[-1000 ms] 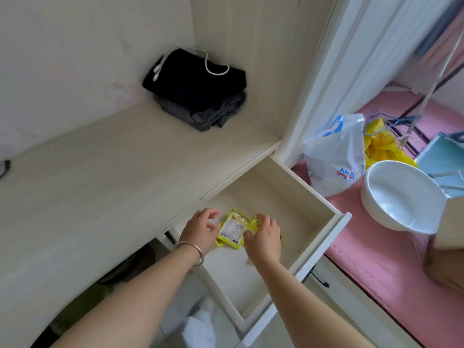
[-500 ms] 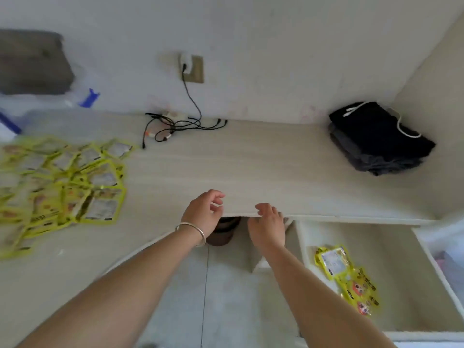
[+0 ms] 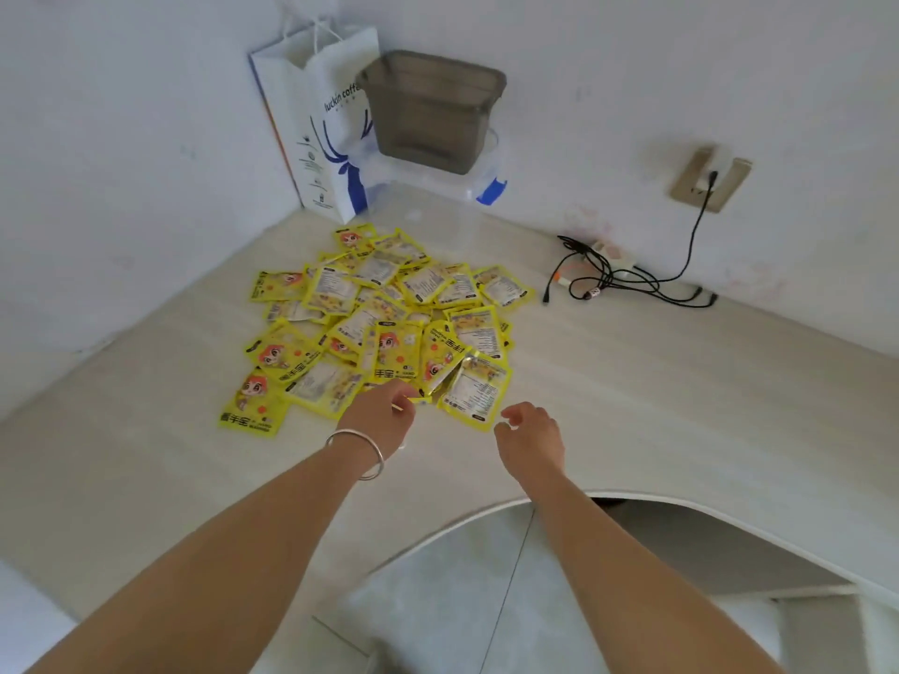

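A person leans over a pale wood-grain bench (image 3: 681, 406) set into a white-walled corner, both bare forearms stretched towards a loose heap of yellow hand-warmer sachets (image 3: 384, 308). The heap lies spread flat, many sachets overlapping, some cartoon-face up and some label up, probably tipped out for sorting.

The left grip (image 3: 384, 415), with a silver bangle (image 3: 360, 449) at the wrist, is at the heap's near edge, its fingertips closed in a pinch on what looks like the corner of the front sachet (image 3: 419, 399). The right grip (image 3: 532, 432) hovers just beside the heap with fingers loosely curled and nothing in it, close to a label-up sachet (image 3: 479, 389), likely ready to take one.

In the corner behind stands a white Luckin Coffee paper bag (image 3: 321, 124). Next to it a smoky grey plastic bin (image 3: 433, 109) sits on a clear lidded box (image 3: 491, 192). To the right, a black cable runs from a wall socket (image 3: 710, 180) to a tangle of leads (image 3: 622, 279). The bench's front edge curves inward, showing grey floor tiles (image 3: 462, 600) below.
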`<state>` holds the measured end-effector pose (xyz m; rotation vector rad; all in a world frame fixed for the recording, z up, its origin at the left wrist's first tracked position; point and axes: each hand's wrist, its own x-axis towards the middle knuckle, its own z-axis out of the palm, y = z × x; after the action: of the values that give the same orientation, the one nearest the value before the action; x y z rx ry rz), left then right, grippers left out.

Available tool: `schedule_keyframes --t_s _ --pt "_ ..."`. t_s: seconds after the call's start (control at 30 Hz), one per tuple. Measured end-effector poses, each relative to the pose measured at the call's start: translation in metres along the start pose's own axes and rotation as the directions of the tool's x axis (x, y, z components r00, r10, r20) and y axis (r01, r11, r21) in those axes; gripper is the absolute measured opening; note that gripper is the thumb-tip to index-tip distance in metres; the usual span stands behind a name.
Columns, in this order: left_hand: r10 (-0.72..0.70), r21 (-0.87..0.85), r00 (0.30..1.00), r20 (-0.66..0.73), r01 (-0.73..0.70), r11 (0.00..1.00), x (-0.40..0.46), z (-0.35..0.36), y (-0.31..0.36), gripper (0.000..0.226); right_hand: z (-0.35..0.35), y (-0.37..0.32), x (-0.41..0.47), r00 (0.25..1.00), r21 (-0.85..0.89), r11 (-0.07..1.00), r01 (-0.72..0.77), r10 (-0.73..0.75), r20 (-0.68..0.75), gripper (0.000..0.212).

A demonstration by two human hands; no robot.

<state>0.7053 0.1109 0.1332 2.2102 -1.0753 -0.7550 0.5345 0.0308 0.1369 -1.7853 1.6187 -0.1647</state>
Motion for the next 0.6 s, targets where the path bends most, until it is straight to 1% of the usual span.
schedule_keyframes --t_s 0.1,0.2,0.3,0.37,0.47,0.53,0.6 --pt "-0.113 0.012 0.993 -0.019 0.114 0.993 0.019 -0.026 -0.031 0.024 0.025 -0.036 0.013 0.997 0.068 0.996 -0.056 0.052 0.056 0.036" --pt "-0.206 0.092 0.977 -0.049 0.21 0.973 0.039 -0.042 -0.055 0.024 0.043 -0.061 0.03 0.991 0.123 0.987 -0.107 0.096 0.094 0.037" --pt "-0.375 0.114 0.918 -0.127 0.389 0.914 0.056 -0.047 -0.069 0.032 0.058 -0.081 0.051 0.988 0.138 0.981 -0.137 0.126 0.089 0.043" --pt "-0.491 0.154 0.847 -0.207 0.523 0.838 0.065 -0.046 -0.072 0.047 0.068 -0.092 0.066 0.985 0.117 0.978 -0.171 0.166 0.048 0.06" --pt "-0.637 0.099 0.734 -0.235 0.67 0.736 0.076 -0.042 -0.073 0.072 0.077 -0.105 0.082 0.971 0.047 0.969 -0.241 0.24 0.023 0.088" --pt "-0.68 0.08 0.696 -0.231 0.71 0.7 0.085 -0.038 -0.074 0.082 0.082 -0.114 0.09 0.964 -0.011 0.964 -0.266 0.266 0.01 0.103" --pt "-0.686 0.086 0.684 -0.246 0.721 0.688 0.091 -0.035 -0.076 0.086 0.09 -0.12 0.098 0.969 -0.058 0.967 -0.247 0.246 -0.013 0.114"
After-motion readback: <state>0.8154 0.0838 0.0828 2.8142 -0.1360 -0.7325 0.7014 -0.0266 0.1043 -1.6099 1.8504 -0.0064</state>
